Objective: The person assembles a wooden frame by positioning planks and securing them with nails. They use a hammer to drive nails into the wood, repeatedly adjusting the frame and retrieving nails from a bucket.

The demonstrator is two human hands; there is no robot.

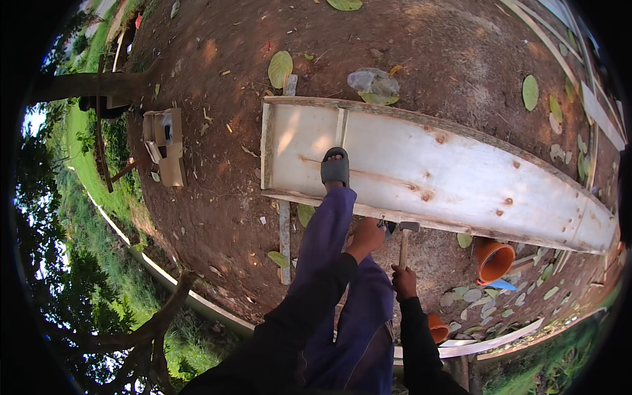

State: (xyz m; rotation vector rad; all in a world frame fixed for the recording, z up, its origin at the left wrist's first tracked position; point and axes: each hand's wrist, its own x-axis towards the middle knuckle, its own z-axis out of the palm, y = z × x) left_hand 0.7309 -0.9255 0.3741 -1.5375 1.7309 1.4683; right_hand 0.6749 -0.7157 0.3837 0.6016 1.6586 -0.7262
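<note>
My right hand (403, 283) is wrapped round the wooden handle of a hammer (404, 247). The hammer's dark head lies just beyond the near edge strip of a long wooden panel (388, 161). Left of the hammer head, my left hand (367, 237) is closed at that same edge. Something small and dark shows at its fingertips, too small to make out. The panel lies on the ground, framed with thin wood strips and narrowing toward the right. My foot in a grey slide sandal (335, 169) presses on the panel, beside a crosspiece (342, 128).
An orange pot (495, 261) lies tipped near the panel's right part, with a blue piece (502, 284) beside it. An opened cardboard box (172, 158) sits on the soil at left. Wood strips (553, 39) lie at the upper right. Leaves and a clear plastic bag (372, 84) are scattered around.
</note>
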